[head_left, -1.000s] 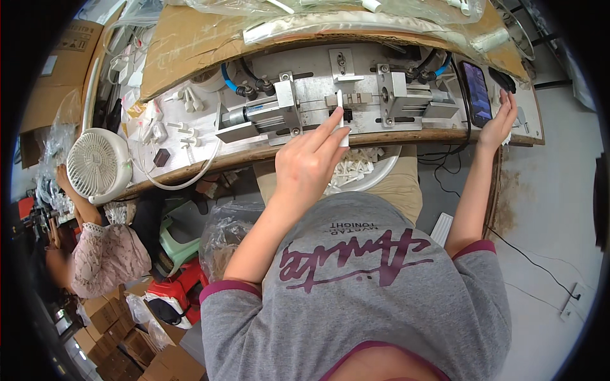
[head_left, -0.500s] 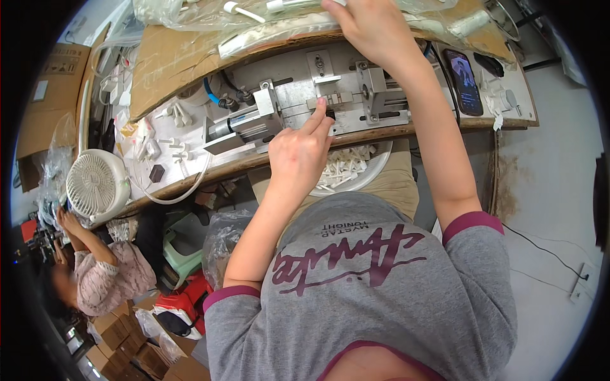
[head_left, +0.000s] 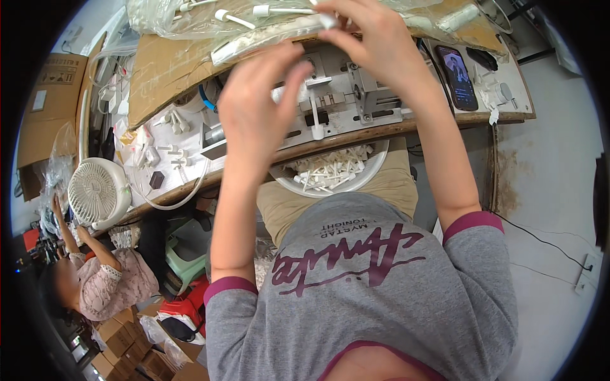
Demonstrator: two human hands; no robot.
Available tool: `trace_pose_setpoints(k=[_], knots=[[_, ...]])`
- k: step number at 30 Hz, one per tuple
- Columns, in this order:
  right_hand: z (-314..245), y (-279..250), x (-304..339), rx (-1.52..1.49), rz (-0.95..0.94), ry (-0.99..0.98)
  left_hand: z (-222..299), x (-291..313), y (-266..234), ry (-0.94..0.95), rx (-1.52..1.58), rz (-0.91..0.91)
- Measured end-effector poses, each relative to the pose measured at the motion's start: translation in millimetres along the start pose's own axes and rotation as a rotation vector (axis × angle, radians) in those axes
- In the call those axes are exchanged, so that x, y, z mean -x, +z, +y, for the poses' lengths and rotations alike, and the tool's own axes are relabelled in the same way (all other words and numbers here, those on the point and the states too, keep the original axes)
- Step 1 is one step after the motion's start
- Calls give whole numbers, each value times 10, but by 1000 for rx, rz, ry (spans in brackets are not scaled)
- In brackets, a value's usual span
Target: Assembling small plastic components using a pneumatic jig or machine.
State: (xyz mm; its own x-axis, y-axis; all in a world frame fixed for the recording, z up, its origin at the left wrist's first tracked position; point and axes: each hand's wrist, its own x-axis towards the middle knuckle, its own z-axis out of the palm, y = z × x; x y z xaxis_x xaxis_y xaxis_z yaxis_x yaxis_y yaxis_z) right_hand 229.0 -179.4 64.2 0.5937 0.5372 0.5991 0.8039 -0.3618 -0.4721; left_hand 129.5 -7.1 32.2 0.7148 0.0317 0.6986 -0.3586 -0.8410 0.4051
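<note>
My left hand [head_left: 254, 101], smeared by motion, is raised over the left half of the metal fixture [head_left: 362, 105]; whether its fingers hold anything cannot be made out. Over the cardboard's edge, my right hand [head_left: 375, 41] pinches a white capped plastic stick [head_left: 328, 21], mostly hidden by the fingers. Another white capped stick [head_left: 316, 120] is at the front of the fixture, its cap end toward me. Loose white sticks [head_left: 235, 19] lie on the plastic bag [head_left: 165, 19] beyond.
A bowl [head_left: 380, 166] of white sticks rests on my lap below the bench edge. A white fan [head_left: 98, 190] stands left, a phone [head_left: 456, 76] right. Cardboard [head_left: 165, 70] covers the fixture's far side. Another person [head_left: 114, 279] works at far left.
My left hand has lifted off the fixture and swung up and left. My right hand has drawn slightly nearer, with a white piece now showing. A white stick now shows at the fixture's front.
</note>
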Motion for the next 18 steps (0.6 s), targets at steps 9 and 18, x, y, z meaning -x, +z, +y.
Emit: trace_pose_setpoints(k=[9, 18], knots=[[-294, 438, 1173, 26, -33, -116, -605, -712, 249, 64, -103, -147], [-367, 708, 1163, 390, -118, -117, -299, -613, 61, -1, -128, -179]])
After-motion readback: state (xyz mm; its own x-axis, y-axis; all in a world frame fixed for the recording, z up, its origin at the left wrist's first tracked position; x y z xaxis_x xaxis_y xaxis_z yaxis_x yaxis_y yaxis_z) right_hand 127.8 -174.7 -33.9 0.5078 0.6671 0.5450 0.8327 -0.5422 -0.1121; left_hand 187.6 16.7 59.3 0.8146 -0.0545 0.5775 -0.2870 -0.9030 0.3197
